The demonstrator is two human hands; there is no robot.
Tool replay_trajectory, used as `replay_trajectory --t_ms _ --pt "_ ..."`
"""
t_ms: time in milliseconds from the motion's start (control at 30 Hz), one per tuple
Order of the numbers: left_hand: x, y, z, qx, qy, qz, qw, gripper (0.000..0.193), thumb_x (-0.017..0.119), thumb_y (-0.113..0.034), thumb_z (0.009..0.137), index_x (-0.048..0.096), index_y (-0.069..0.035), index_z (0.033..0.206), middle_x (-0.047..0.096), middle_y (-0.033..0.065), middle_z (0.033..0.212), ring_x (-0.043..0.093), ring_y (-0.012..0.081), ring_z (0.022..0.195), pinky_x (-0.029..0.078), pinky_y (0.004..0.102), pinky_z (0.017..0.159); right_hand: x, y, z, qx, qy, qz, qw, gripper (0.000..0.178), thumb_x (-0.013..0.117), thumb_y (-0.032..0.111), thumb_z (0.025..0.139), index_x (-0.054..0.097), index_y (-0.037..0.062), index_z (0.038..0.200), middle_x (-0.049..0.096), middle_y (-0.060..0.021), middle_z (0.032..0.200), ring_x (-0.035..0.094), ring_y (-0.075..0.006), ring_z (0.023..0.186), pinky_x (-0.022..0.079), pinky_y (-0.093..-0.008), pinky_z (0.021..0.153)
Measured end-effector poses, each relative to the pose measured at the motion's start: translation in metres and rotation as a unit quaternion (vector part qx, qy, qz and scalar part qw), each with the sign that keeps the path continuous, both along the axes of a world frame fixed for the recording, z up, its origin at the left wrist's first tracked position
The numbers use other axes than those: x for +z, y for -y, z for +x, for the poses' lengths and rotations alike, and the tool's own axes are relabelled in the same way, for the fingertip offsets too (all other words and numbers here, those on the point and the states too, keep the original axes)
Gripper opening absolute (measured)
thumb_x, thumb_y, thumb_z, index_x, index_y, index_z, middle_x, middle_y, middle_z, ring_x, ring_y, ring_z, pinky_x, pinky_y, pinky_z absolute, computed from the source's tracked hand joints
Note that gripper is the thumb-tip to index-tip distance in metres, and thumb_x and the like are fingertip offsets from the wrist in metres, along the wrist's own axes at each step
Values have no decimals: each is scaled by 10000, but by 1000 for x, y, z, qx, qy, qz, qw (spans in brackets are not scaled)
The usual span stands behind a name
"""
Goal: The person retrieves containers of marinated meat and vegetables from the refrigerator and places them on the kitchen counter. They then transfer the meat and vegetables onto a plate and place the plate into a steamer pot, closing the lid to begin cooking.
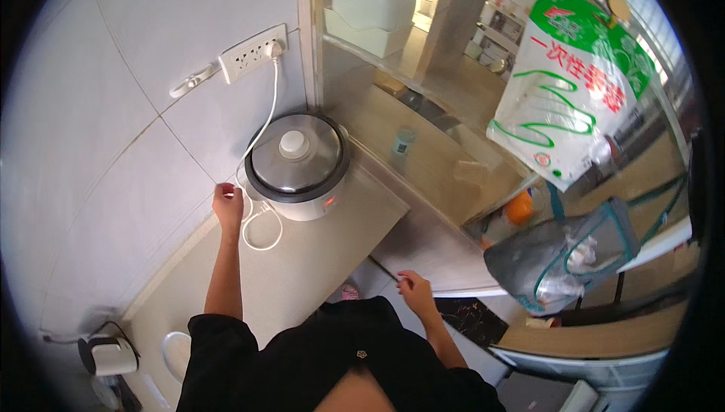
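A rice cooker (297,159) with a white body, a metal lid and a white knob stands on the pale counter; a small light glows red on its front. Its white cord (262,129) runs up to a wall socket strip (255,52), and slack loops lie left of the cooker. My left hand (228,205) is beside these loops, close to the wall, with its fingers curled in. Whether it grips the cord cannot be made out. Past the counter's right edge, my right hand (414,293) hangs with loosely bent fingers and nothing visible in them.
Right of the cooker is a wooden shelf unit (423,163) with a pale lidded box (372,12). A green-and-white glove packet (570,87) and a grey mesh bag (559,257) hang there. A small black-and-white appliance (113,355) sits at the lower left.
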State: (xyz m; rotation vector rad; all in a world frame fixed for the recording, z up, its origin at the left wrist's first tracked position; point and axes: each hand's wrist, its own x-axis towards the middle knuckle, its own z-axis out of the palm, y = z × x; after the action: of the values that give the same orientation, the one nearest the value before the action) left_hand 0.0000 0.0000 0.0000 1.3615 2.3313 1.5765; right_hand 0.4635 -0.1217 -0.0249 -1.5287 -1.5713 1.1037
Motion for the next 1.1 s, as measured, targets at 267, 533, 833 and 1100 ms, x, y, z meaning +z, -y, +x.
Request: replay_trajectory --t_ms 267,533,833,1100 --pt "-43 -61 -36 -150 193 -74 967 332 537 -84 769 457 -77 1091 575 79 765 542 168 636 460 304 560 0 116 42 -163 26 -48 985 190 477 100 829 594 -10 932 626 -92 684 593 -136 580 468 -250 548" --pt "-29 -38 -13 -32 -13 -18 999 572 636 -141 739 351 -32 1223 532 125 883 531 213 747 469 311 641 10 170 80 -252 105 -23 962 161 527 110 754 615 71 883 614 -131 711 589 -311 665 473 -354 598" --pt "83 129 312 -673 167 -25 720 137 482 84 753 522 -20 834 539 61 833 529 160 786 429 279 720 33 241 159 -326 180 -79 925 200 472 159 812 597 64 937 628 -133 817 606 -291 752 483 -363 678" --pt "55 219 566 -869 -262 -246 340 341 579 -212 788 515 -85 1099 561 139 1018 544 313 932 443 400 791 -42 368 308 -179 188 -289 922 290 448 247 820 545 61 1019 583 -164 1010 528 -363 957 415 -436 815"
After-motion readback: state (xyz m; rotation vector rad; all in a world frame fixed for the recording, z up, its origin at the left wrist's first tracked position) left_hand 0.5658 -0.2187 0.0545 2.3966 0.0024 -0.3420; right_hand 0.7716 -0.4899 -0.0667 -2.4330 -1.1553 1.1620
